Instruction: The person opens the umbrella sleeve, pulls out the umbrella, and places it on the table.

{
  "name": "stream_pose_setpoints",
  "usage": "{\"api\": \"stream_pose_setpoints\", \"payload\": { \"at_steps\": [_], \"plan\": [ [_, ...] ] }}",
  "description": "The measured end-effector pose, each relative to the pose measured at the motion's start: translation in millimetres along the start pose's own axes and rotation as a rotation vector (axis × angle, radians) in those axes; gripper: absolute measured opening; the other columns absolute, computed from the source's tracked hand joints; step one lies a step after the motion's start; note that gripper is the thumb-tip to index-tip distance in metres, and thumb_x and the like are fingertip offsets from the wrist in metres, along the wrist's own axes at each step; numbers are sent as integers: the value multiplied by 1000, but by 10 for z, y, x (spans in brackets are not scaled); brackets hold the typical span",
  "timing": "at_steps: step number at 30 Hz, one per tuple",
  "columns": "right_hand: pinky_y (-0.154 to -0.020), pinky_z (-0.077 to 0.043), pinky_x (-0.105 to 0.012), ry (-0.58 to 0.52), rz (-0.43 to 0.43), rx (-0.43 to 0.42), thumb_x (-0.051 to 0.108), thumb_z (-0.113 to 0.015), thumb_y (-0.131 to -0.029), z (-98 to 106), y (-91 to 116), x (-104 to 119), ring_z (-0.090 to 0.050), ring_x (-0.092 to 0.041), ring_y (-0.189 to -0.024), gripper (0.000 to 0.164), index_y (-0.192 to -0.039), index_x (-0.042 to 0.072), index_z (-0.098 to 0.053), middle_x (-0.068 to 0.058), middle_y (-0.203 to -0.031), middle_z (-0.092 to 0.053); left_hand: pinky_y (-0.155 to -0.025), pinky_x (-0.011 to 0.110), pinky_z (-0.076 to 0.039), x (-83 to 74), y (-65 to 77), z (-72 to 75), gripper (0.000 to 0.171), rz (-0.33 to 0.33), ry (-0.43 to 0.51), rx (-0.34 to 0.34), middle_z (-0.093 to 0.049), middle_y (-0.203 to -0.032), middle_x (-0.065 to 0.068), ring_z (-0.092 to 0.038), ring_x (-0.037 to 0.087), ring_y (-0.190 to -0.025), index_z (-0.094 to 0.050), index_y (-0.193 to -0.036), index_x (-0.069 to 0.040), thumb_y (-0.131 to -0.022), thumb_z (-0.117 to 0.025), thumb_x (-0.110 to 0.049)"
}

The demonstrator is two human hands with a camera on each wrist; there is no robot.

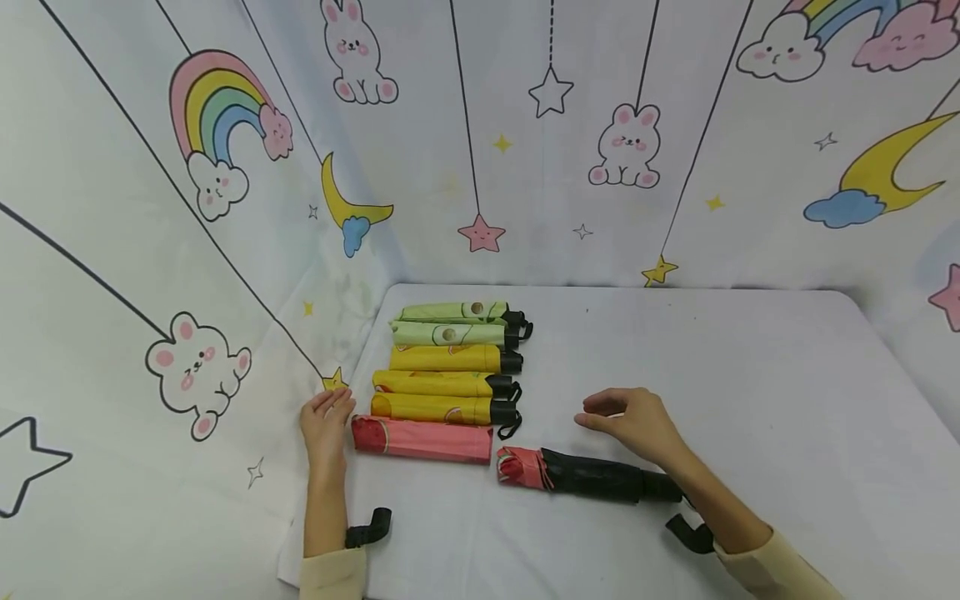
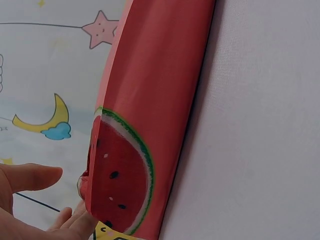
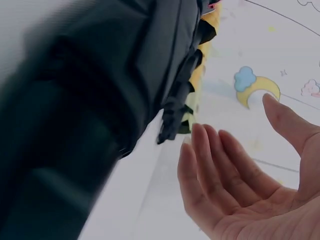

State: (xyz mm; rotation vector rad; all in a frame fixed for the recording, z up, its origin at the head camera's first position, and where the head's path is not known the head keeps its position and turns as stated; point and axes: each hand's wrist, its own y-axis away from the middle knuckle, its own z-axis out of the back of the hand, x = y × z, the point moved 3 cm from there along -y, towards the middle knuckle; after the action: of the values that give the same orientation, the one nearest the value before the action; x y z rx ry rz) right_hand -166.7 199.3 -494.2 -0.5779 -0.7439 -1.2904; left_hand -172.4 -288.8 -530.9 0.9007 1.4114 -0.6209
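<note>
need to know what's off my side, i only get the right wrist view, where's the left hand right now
observer: The left hand is beside the watermelon-print end of the pink cover.
operator: ok, how many yellow umbrellas are there, can't count them from here
observer: Three, lying side by side.
operator: and the end of the black umbrella furthest from the right hand, what's it like
observer: That end is a bunch of pink cloth.
</note>
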Motion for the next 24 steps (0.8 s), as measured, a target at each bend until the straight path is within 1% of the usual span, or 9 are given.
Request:
{"api": "stream_pose_setpoints", "payload": {
  "at_steps": [7, 10, 15, 20, 24],
  "plan": [
    [-82, -59, -44, -17, -3, 30, 51, -84, -86, -85, -171, 130, -73, -19, -96, 49, -113, 10, -80, 3, -100, -79, -86, 10, -52, 2, 10, -20, 62, 4, -35, 52, -52, -149, 28, -54, 37, -139, -29, -152, 11, -101, -61, 2],
    [-82, -59, -44, -33, 20, 53, 48, -85, -86, -122, -256, 210, -74, -17, -92, 48, -112, 9, -80, 2, -98, -79, -87, 11, -52, 10, 11, -37, 62, 4, -36, 59, -52, -149, 28, -53, 37, -139, -29, -152, 11, -100, -62, 3],
    [-85, -59, -46, -41, 19, 94, 48, -86, -84, -214, -380, 313, -73, -16, -91, 49, -111, 8, -80, 3, -96, -78, -88, 12, -53, 18, -5, -76, 61, 0, -23, 68, -52, -148, 28, -53, 37, -139, -30, -151, 11, -99, -61, 6],
    [-81, -59, -40, -16, 19, 126, 48, -86, -84, -326, -469, 386, -71, -13, -86, 49, -111, 7, -80, 5, -93, -77, -88, 11, -53, 13, -5, -98, 62, -6, -36, 91, -53, -148, 28, -54, 38, -138, -30, -151, 10, -99, -62, 6],
    [-81, -58, -39, 4, 22, 143, 47, -87, -83, -408, -508, 430, -70, -12, -86, 51, -113, 6, -79, 5, -91, -76, -89, 11, -52, 18, -12, -111, 63, -10, -50, 117, -52, -148, 29, -54, 38, -138, -28, -152, 9, -99, -62, 7]
  ]
}}
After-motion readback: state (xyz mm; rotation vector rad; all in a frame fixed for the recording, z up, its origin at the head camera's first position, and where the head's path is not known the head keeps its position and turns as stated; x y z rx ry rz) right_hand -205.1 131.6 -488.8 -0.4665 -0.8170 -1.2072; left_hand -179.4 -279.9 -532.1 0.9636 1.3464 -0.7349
